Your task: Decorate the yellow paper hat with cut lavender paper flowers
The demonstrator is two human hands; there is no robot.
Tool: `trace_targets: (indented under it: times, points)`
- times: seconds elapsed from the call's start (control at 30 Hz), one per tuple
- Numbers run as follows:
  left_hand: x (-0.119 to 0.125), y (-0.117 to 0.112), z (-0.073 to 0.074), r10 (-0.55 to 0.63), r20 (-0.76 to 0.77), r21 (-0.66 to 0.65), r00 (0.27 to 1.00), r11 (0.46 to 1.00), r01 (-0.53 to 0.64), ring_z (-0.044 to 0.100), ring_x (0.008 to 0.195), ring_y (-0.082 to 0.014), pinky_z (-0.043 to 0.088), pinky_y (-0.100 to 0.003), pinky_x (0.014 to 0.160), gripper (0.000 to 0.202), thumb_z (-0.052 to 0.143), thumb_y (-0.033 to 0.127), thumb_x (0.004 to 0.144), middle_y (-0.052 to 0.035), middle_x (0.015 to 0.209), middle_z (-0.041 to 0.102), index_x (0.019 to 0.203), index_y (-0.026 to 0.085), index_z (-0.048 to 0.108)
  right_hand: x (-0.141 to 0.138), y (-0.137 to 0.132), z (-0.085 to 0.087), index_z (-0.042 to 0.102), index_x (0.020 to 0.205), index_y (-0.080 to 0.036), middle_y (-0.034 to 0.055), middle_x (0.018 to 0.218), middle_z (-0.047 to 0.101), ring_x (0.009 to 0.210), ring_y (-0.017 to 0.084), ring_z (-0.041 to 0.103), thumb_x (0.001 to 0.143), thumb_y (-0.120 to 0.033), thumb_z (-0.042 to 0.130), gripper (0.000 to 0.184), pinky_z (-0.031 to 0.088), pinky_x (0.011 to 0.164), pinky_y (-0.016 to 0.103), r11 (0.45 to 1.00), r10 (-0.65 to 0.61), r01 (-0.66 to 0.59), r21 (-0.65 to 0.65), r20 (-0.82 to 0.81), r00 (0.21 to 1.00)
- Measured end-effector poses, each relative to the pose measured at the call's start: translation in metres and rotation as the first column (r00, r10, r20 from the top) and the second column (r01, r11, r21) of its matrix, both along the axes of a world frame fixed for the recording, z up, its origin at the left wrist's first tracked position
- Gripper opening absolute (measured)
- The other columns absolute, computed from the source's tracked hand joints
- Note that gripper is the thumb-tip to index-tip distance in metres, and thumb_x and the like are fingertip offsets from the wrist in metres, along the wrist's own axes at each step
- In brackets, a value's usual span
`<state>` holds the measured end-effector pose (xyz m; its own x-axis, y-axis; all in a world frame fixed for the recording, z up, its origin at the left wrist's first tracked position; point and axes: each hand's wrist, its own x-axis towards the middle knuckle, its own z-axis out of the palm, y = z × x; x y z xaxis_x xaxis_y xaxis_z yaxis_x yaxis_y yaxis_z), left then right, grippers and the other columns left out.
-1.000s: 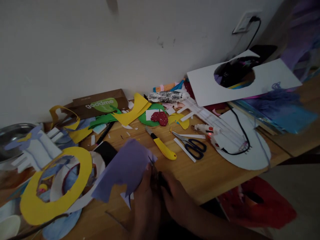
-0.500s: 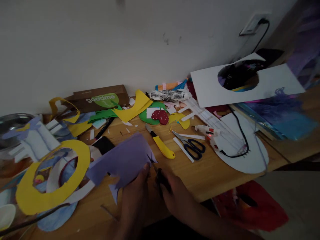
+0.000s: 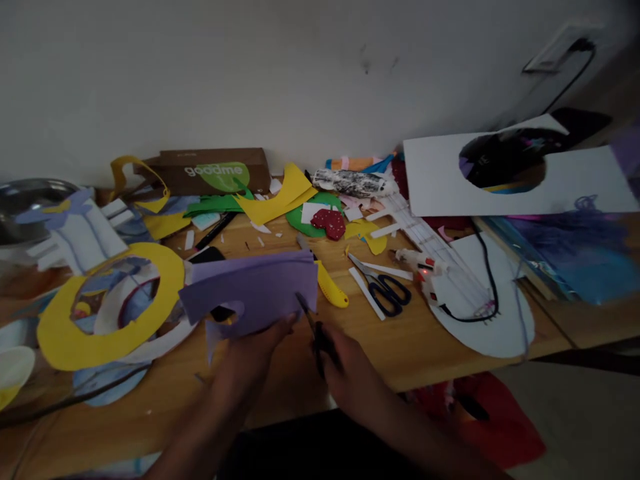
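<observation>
My left hand (image 3: 255,353) is closed on the lower edge of a folded purple sheet (image 3: 265,287), paper or felt, with a rounded notch cut in its left part. In my right hand (image 3: 345,373) is a pair of dark-handled scissors (image 3: 319,333). Their blades lie against the sheet's right part; I cannot tell whether they bite into it. Behind the sheet's right edge lies a yellow utility knife (image 3: 332,285), partly covered. A second pair of scissors (image 3: 387,293) with dark blue handles rests to the right, among white strips.
A glue gun (image 3: 425,270) with a red light lies at right, its black cord curving over white card (image 3: 480,333). A yellow ring (image 3: 165,267) and a metal bowl (image 3: 30,200) are at left. A brown box (image 3: 215,175) and coloured scraps line the wall.
The purple sheet has turned to lie more level and face me, and its right edge now overlaps the knife. The scissors have shifted slightly against it. The camera view has also moved.
</observation>
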<state>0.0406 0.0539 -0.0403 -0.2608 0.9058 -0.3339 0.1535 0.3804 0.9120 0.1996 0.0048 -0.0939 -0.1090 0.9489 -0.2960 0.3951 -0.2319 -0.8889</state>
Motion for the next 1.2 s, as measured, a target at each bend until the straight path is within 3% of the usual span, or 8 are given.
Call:
trace_targets:
  times: [0.33,0.43,0.53,0.67,0.8,1.0,1.1,1.2]
  points:
    - [-0.028,0.011,-0.001,-0.151,0.037,-0.067,0.988,0.986,0.153,0.064,0.075,-0.0218,0.05,-0.028,0.064,0.03,0.089,0.036,0.057,-0.0056,0.073,0.071,0.075,0.018,0.073,0.005,0.002,0.006,0.062,0.111,-0.018,0.0111,0.108,0.072,0.1,0.023,0.066,0.087,-0.014,0.052,0.027,0.05,0.092,0.039,0.997,0.068,-0.069,0.017,0.069,0.995]
    - [-0.02,0.008,-0.006,-0.149,0.324,-0.052,0.934,0.983,0.175,0.065,0.072,-0.0198,0.053,-0.029,0.065,0.027,0.084,0.04,0.067,-0.006,0.077,0.072,0.077,0.017,0.073,0.004,0.002,0.004,0.061,0.118,-0.017,0.0138,0.116,0.07,0.107,0.026,0.064,0.087,-0.015,0.052,0.032,0.048,0.096,0.042,0.998,0.055,-0.058,0.03,0.091,0.994]
    - [-0.003,0.0,-0.012,-0.062,0.567,-0.007,0.821,0.997,0.08,0.064,0.065,-0.0149,0.054,-0.026,0.062,0.025,0.08,0.039,0.073,-0.0031,0.074,0.07,0.079,0.016,0.071,0.004,0.001,0.002,0.059,0.123,-0.016,0.0158,0.121,0.068,0.112,0.027,0.062,0.087,-0.016,0.052,0.037,0.047,0.098,0.045,0.998,0.041,-0.045,0.04,0.105,0.994]
    - [0.005,-0.004,-0.012,-0.067,0.474,0.06,0.878,0.997,0.043,0.059,0.055,-0.0105,0.051,-0.021,0.055,0.019,0.079,0.031,0.074,-0.0001,0.063,0.066,0.072,0.015,0.069,0.008,0.003,0.005,0.06,0.115,-0.017,0.0133,0.113,0.07,0.103,0.025,0.064,0.086,-0.014,0.051,0.031,0.049,0.093,0.042,0.996,0.077,-0.081,0.033,0.086,0.993]
    - [-0.006,0.004,-0.001,-0.195,0.317,0.078,0.928,0.981,0.18,0.059,0.053,-0.012,0.049,-0.022,0.051,0.016,0.076,0.029,0.075,-0.0009,0.059,0.065,0.067,0.017,0.069,0.013,0.006,0.013,0.06,0.102,-0.018,0.011,0.101,0.069,0.094,0.023,0.064,0.084,-0.011,0.05,0.022,0.049,0.085,0.039,0.99,0.132,-0.137,0.034,0.128,0.983]
    - [-0.024,0.017,0.011,-0.341,0.196,0.029,0.919,0.939,0.342,0.056,0.046,-0.0134,0.043,-0.023,0.044,0.018,0.078,0.031,0.07,-0.002,0.053,0.064,0.062,0.019,0.069,0.017,0.008,0.014,0.06,0.096,-0.02,0.0059,0.089,0.067,0.083,0.02,0.062,0.084,-0.011,0.049,0.019,0.046,0.075,0.033,0.982,0.172,-0.182,0.057,0.146,0.974]
    - [-0.025,0.019,0.01,-0.385,0.24,0.007,0.891,0.919,0.395,0.056,0.047,-0.0131,0.043,-0.023,0.046,0.02,0.08,0.033,0.07,-0.0019,0.055,0.065,0.063,0.018,0.069,0.018,0.009,0.014,0.059,0.091,-0.02,0.0047,0.086,0.067,0.08,0.019,0.062,0.083,-0.009,0.048,0.018,0.045,0.073,0.031,0.98,0.171,-0.184,0.078,0.148,0.974]
    - [-0.017,0.014,0.002,-0.248,0.45,-0.025,0.858,0.957,0.29,0.054,0.051,-0.0101,0.043,-0.021,0.05,0.024,0.082,0.037,0.069,-0.0006,0.059,0.063,0.067,0.017,0.069,0.018,0.009,0.015,0.06,0.097,-0.02,0.0057,0.092,0.068,0.086,0.019,0.063,0.083,-0.009,0.048,0.021,0.047,0.078,0.032,0.984,0.143,-0.153,0.089,0.103,0.984]
